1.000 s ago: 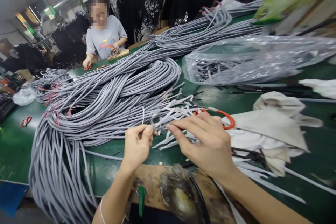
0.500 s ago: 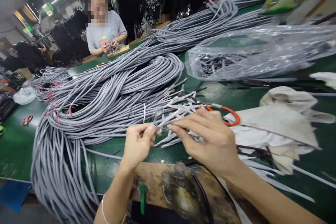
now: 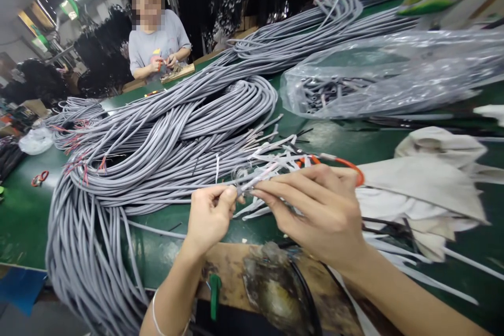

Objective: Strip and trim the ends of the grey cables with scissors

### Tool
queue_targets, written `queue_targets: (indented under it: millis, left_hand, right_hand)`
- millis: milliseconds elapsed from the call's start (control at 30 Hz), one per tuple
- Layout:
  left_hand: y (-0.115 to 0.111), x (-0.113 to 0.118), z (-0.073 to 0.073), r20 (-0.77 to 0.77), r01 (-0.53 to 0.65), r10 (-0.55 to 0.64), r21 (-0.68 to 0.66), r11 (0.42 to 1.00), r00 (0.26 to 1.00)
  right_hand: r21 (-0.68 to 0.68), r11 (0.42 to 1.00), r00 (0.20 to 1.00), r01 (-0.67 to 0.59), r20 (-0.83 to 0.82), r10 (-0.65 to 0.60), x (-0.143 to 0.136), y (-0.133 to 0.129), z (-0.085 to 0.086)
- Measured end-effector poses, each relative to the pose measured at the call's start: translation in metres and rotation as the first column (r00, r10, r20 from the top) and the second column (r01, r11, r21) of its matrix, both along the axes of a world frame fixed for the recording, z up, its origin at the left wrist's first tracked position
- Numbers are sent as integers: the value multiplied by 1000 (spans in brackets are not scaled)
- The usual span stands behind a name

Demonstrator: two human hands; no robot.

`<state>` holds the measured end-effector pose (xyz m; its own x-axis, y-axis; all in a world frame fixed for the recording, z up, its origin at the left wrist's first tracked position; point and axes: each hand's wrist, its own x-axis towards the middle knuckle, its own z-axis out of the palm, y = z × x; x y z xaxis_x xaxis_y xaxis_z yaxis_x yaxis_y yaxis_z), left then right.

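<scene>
My left hand (image 3: 212, 215) is closed, thumb and forefinger pinching a grey cable (image 3: 240, 189) close to its end. From that grip the cable's pale end points up and to the right. My right hand (image 3: 315, 205) brings its thumb and fingertips together right beside it; what they pinch is too small to make out. Behind the right knuckles shows an orange-handled tool (image 3: 352, 165), partly hidden; I cannot tell whether the hand holds it. White strips (image 3: 271, 160) and bared cable ends lie just beyond my fingers.
Long bundles of grey cable (image 3: 165, 131) cover the left and middle of the green table (image 3: 334, 142). A clear plastic bag (image 3: 394, 79) and beige cloth (image 3: 433, 173) lie right. Below my hands is a wooden board (image 3: 228, 262) with a resin-like lump (image 3: 271, 283). A co-worker (image 3: 157, 42) sits opposite.
The view has shifted slightly. My right hand has moved a little to the right, its fingertips still by the cable end. My left hand keeps its pinch on the cable.
</scene>
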<state>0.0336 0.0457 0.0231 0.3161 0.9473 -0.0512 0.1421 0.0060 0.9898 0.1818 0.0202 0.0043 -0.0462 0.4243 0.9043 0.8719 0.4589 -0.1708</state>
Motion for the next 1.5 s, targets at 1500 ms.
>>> queue_targets:
  millis: [1500]
  left_hand:
    - [-2, 12, -10, -152, -303, 341, 229, 925, 927]
  right_hand:
    - [-265, 603, 595, -752, -666, 450, 2, 0, 16]
